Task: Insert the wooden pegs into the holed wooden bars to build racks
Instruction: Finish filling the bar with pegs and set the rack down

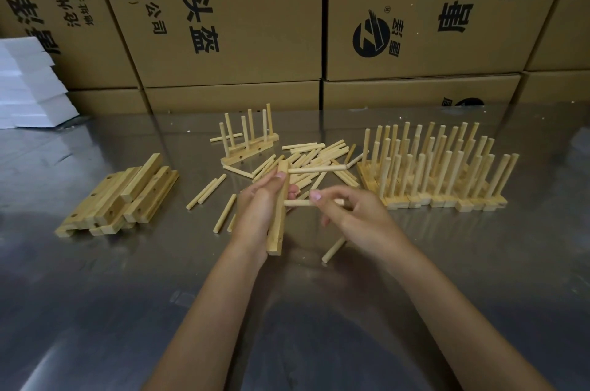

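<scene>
Left grip (pixel 255 211) holds bar (pixel 278 218); right grip (pixel 354 215) pinches peg (pixel 300 203).

Pale matt wood pegs (pixel 314 154), bars (pixel 127 195); glossy steel table (pixel 319 310); matt cardboard boxes (pixel 255 7).

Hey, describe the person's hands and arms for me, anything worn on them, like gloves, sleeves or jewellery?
Both the left hand and right hand are bare, with no gloves, rings, watch or bracelets showing. Both forearms are uncovered down to the picture's lower edge; no sleeve is visible. Fingernails look short and unpainted.
</scene>
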Demonstrator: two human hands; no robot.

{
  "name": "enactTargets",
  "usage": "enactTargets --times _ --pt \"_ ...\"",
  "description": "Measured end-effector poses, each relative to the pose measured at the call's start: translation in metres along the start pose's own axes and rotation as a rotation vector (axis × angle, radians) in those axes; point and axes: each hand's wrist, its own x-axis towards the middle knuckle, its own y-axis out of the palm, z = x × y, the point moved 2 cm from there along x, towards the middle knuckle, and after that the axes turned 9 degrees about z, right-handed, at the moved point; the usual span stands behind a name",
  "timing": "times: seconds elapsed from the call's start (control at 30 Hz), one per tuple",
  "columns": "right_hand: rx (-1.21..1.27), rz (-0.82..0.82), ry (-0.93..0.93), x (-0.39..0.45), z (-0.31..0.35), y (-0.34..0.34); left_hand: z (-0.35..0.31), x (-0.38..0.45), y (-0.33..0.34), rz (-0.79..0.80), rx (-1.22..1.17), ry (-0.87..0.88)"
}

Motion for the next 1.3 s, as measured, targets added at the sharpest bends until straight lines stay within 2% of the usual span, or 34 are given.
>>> enactTargets --times 0.1,0.17,0.23,0.3,0.37,0.43,0.6,0.77,1.0,1.17,1.3 --pt "-0.095 -0.176 -0.035 0.001 -0.003 -0.018 -0.002 0.005 -0.013 -0.111 -0.201 -0.064" --pt "-0.327 -0.251 0.007 -0.001 -0.007 -0.03 -0.003 0.007 -0.02 -0.134 -0.257 -0.09" --pt "-0.62 -0.131 0.164 -0.006 -0.012 -0.03 -0.005 0.006 -0.021 -0.117 -0.278 -0.088" --pt "-0.743 0.057 0.298 -0.008 -0.016 -0.022 -0.007 0.005 -0.021 -0.1 -0.298 -0.076" --pt "-0.739 0.13 0.341 -0.008 -0.014 -0.016 -0.008 0.004 -0.02 -0.096 -0.306 -0.071" --pt "-0.715 0.139 0.304 -0.008 -0.009 -0.012 -0.009 0.004 -0.019 -0.096 -0.303 -0.069" --pt "-0.525 0.136 0.02 -0.013 0.005 0.003 -0.008 0.003 -0.02 -0.106 -0.303 -0.06" --pt "-0.326 0.234 -0.237 -0.017 0.017 0.027 -0.007 0.003 -0.019 -0.085 -0.283 -0.068" --pt "-0.434 0.145 -0.296 -0.013 0.013 0.021 -0.007 0.005 -0.019 -0.086 -0.313 -0.068" --pt "-0.327 0.066 -0.366 -0.014 0.016 0.023 -0.006 0.005 -0.019 -0.089 -0.298 -0.073" --pt "-0.367 0.088 -0.35 -0.013 0.014 0.025 -0.005 0.005 -0.02 -0.096 -0.289 -0.07"
